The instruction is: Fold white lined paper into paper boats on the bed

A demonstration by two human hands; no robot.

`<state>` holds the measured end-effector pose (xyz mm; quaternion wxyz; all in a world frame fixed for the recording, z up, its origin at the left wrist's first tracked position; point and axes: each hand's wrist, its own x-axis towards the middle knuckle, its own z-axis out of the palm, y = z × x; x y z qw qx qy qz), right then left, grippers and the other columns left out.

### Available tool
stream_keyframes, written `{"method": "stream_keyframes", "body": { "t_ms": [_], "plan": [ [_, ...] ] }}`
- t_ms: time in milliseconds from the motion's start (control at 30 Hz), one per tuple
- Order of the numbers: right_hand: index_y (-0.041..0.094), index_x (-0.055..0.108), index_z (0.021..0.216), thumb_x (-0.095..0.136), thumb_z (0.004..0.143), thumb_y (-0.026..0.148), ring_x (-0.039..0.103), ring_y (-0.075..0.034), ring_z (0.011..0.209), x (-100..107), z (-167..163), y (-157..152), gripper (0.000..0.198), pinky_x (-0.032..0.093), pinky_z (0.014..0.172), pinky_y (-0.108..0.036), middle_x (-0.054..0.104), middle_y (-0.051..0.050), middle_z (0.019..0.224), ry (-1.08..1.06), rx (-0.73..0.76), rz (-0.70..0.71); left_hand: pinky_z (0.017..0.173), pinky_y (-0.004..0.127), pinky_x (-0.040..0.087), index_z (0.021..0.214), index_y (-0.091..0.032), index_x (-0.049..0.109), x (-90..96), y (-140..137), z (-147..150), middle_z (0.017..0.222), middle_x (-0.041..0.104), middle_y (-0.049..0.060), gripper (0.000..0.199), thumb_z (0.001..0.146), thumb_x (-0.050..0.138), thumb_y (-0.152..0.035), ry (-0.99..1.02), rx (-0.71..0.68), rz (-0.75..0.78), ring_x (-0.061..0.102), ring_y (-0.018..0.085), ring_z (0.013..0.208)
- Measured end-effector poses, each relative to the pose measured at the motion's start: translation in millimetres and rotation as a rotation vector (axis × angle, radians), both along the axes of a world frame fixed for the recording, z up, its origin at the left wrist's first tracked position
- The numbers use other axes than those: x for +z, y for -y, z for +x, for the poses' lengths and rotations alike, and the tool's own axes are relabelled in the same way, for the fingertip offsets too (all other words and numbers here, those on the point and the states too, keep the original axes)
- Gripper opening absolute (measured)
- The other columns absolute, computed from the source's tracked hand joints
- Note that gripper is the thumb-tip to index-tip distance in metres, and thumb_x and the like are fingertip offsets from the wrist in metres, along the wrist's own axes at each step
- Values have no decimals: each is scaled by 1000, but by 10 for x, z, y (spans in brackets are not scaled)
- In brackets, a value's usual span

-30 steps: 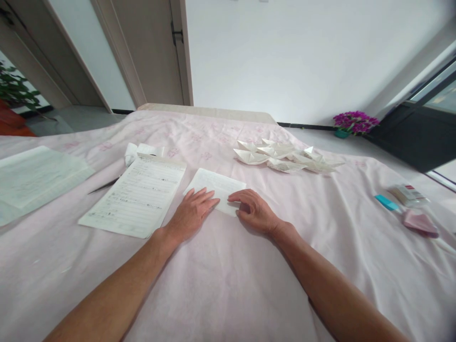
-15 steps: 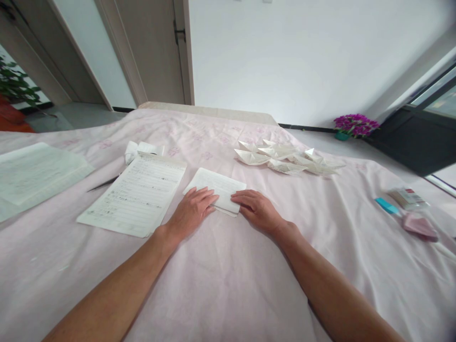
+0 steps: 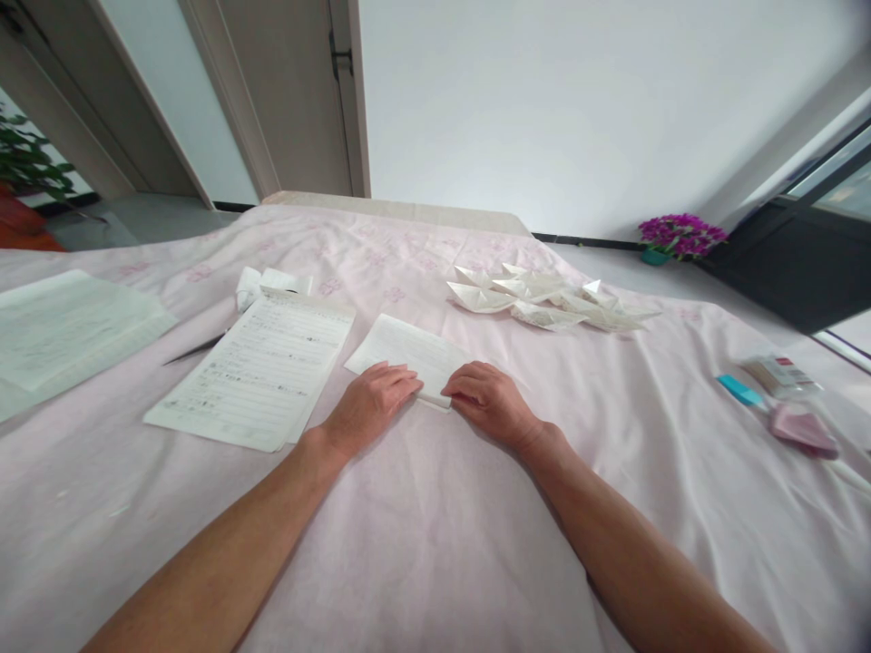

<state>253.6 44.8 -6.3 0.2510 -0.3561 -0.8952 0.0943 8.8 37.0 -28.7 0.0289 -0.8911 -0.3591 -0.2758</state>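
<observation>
A folded sheet of white paper [image 3: 408, 349] lies on the pink cloth in front of me. My left hand [image 3: 377, 402] grips its near edge, fingers together, with the thumb mostly hidden underneath. At the near right corner, the curled fingers of my right hand [image 3: 488, 399] pinch the same paper. Left of it rests a stack of written, lined sheets [image 3: 255, 372]. Beyond my right hand several folded paper boats [image 3: 537, 297] stand grouped on the cloth.
Dark pointed scissors [image 3: 197, 348] stick out from under the lined sheets. A white roll-like item [image 3: 250, 286] is behind them. Larger papers [image 3: 74, 336] lie far left. At right are a blue piece [image 3: 739, 390], a clear packet [image 3: 782, 375] and a pink item [image 3: 803, 429].
My fingers have drawn in to the paper's near edge, and the right fingers have curled more tightly. More of the paper's top surface now shows.
</observation>
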Motion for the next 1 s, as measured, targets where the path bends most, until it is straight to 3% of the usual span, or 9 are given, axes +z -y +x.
{"method": "stream_keyframes", "body": {
  "t_ms": [400, 733, 1000],
  "plan": [
    [24, 70, 99, 53, 92, 19, 63, -18, 89, 27, 40, 15, 19, 46, 83, -33, 71, -6, 98, 47, 75, 48, 103, 44, 46, 115, -18, 63, 36, 7, 11, 118, 69, 10, 28, 89, 61, -27, -10, -22, -54, 62, 22, 115],
    [23, 68, 105, 52, 93, 19, 63, -18, 91, 37, 45, 55, 20, 46, 83, -33, 70, -7, 102, 72, 53, 87, 102, 44, 46, 114, -19, 65, 10, -1, 16, 117, 70, 8, 24, 92, 57, -23, -11, -35, -30, 62, 21, 113],
    [25, 67, 108, 48, 95, 20, 64, -17, 88, 39, 33, 62, 23, 46, 81, -33, 70, -6, 103, 90, 125, 127, 102, 45, 46, 116, -19, 64, 23, -8, 21, 119, 68, 9, 25, 93, 55, -24, -23, -43, -26, 61, 22, 115]
  ]
}}
